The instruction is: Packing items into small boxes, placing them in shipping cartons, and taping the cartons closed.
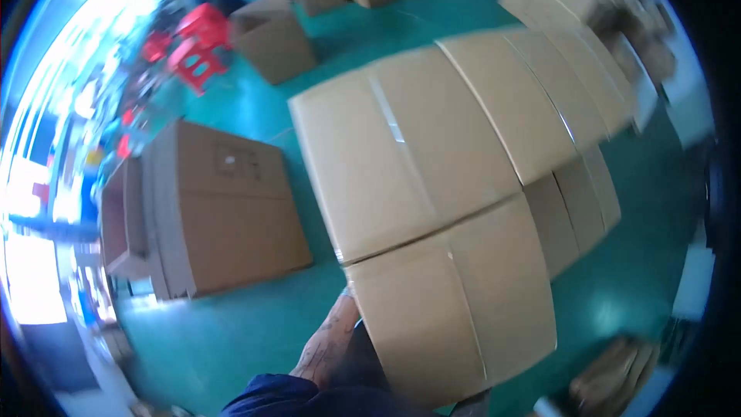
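While the view tilts steeply, I see my left hand (330,344) pressed against the near-left edge of the front carton (455,309), a closed brown cardboard box that fills the lower middle of the picture. That carton lies directly to the right of the hand and touching it; its long axis seems to run from the hand up and away to the right, toward the larger taped carton (401,158) just behind it. The hand rises from a dark blue sleeve (270,401) at the lower edge, back of the hand toward me, forearm pointing up and slightly right. Its fingers (345,310) reach up along the carton's corner, where they slip out of sight, so I cannot tell whether they hook around it or only lie flat against the cardboard. My right hand is not in view; it may be hidden behind the front carton. Left of the front carton, well apart, an opened box (208,208) lies on the green floor (231,332). Red stools (197,42) stand farther beyond that box.
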A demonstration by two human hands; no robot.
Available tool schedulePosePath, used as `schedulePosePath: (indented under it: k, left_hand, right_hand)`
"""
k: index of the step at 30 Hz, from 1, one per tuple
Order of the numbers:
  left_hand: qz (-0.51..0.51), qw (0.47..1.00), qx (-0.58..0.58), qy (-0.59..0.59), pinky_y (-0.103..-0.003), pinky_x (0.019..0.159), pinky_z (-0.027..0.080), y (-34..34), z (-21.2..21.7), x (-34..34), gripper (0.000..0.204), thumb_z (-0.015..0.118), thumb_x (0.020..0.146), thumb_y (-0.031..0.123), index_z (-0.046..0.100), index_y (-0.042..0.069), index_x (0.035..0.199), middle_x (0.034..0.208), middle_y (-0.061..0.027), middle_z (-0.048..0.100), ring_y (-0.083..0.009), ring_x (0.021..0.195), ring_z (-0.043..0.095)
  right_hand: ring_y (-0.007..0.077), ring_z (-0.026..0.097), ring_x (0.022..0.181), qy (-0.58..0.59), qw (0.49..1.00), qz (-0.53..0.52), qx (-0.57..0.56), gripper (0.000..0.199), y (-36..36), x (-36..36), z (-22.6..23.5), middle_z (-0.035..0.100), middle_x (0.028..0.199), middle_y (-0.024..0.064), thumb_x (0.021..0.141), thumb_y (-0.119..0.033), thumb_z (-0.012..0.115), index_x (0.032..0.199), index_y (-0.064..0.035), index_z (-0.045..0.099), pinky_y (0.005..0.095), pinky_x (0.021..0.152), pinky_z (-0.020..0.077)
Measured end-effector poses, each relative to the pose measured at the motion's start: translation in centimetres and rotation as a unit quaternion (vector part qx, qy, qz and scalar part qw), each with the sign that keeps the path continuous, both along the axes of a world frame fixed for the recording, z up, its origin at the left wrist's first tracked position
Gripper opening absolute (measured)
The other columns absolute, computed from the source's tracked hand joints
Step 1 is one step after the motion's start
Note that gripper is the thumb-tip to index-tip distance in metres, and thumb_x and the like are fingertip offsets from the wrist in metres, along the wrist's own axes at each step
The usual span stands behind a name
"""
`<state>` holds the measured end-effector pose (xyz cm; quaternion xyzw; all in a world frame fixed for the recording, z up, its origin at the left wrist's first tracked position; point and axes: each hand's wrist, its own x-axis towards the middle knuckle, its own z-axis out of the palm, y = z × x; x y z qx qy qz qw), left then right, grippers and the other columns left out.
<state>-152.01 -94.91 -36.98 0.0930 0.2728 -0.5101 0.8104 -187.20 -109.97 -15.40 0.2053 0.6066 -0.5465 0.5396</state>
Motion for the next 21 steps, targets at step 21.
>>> schedulePosePath:
  k: [21]
  left_hand:
    - [-0.387, 0.733, 0.156, -0.538, -0.037, 0.110, 0.030, 2.4, 13.9, 7.2, 0.066, 0.035, 0.100, 0.044, 0.021, 0.000, 0.147, 0.152, -0.0152, 0.027, -0.0279, 0.133, 0.034]
  right_hand:
    - [0.0264, 0.056, 0.104, 0.690, 0.560, 0.362, -0.281, 0.046, -16.4, 4.3, -0.9, 0.056, 0.122, 0.0195, 0.099, -0.035, 0.042, 0.129, 0.0003, 0.050, 0.0344, 0.089, 0.0455]
